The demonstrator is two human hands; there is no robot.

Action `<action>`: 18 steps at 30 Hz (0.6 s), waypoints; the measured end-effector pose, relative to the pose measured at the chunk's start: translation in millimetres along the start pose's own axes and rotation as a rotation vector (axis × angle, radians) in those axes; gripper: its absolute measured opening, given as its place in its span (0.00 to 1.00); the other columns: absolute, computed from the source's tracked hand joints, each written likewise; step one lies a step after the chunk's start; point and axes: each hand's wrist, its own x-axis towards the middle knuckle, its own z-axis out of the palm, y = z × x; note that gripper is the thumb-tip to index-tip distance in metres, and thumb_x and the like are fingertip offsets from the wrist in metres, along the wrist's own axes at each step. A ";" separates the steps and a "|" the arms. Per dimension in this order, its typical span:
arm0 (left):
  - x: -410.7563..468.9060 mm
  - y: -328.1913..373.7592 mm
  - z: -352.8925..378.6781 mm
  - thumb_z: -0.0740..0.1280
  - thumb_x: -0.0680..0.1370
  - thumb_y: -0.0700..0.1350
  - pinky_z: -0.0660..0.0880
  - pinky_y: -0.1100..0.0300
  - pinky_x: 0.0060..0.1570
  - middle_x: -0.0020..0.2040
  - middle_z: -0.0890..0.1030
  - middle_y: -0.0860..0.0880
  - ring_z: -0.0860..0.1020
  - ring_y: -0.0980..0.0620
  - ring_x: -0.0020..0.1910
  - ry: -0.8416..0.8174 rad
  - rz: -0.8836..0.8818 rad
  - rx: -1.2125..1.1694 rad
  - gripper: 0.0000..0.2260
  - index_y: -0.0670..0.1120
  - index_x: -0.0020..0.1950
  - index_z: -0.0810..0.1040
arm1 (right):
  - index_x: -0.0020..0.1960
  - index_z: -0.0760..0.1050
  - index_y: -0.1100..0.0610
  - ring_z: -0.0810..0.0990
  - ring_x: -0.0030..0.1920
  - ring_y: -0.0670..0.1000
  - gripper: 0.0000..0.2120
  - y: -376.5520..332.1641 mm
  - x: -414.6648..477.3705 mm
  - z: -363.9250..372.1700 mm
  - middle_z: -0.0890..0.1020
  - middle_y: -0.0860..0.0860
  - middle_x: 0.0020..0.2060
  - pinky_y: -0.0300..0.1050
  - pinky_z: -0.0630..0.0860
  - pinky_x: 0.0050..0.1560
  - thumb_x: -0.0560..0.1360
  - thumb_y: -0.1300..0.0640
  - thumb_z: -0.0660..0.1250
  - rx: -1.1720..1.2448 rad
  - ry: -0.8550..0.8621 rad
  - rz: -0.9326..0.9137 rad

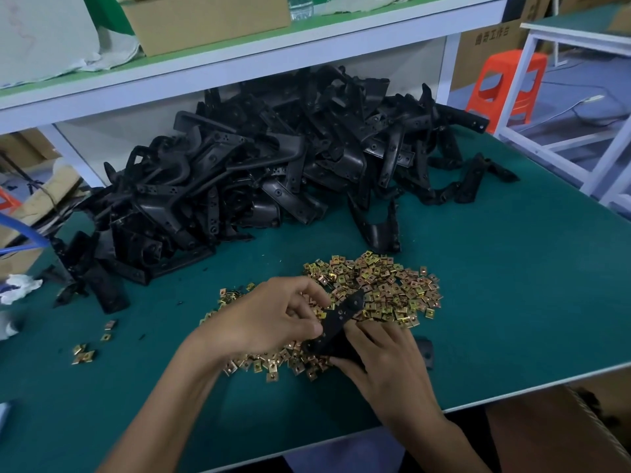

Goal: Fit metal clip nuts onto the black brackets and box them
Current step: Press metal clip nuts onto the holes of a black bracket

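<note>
Clamped on one black bracket (341,324) by left grip (273,319) and right grip (386,367), above scattered clip nuts (382,285); behind, heaped brackets (256,172) crowding the table (512,285).

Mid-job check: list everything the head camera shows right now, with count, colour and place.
table: one, green top, fills the foreground
shelf: one, white-edged, above the table's back
cardboard box: one, brown, on the shelf
bracket pile: many, black, back of the table
clip nut heap: many, brass-gold, table centre
stray clip nuts: a few, gold, table's near left
small black part: one, beside the right hand
rag: one, white, table's left edge
stool: one, orange-red, floor, far right
held bracket: one, black, over the heap
left hand: fingers curled on the held bracket
right hand: grips its near end
</note>
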 end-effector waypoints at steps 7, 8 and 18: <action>-11.0 -11.6 41.9 0.76 0.70 0.61 0.68 0.72 0.37 0.45 0.80 0.66 0.76 0.68 0.43 0.430 0.013 0.150 0.14 0.63 0.51 0.78 | 0.61 0.83 0.57 0.82 0.43 0.55 0.26 -1.7 1.6 -2.4 0.85 0.50 0.46 0.51 0.81 0.42 0.69 0.43 0.79 -0.026 0.012 0.078; -14.1 -13.6 51.2 0.77 0.69 0.60 0.68 0.72 0.37 0.42 0.78 0.64 0.74 0.68 0.44 0.542 0.082 0.237 0.13 0.61 0.50 0.78 | 0.60 0.83 0.58 0.82 0.43 0.55 0.26 -1.8 1.4 -2.4 0.85 0.50 0.46 0.51 0.81 0.42 0.68 0.43 0.79 -0.035 0.017 0.082; -13.3 -31.8 64.0 0.66 0.77 0.65 0.69 0.73 0.47 0.51 0.80 0.66 0.75 0.66 0.53 0.579 0.200 0.207 0.13 0.60 0.54 0.81 | 0.62 0.80 0.54 0.80 0.44 0.55 0.25 1.6 -1.8 0.1 0.83 0.49 0.48 0.50 0.77 0.43 0.69 0.45 0.79 -0.004 0.004 0.080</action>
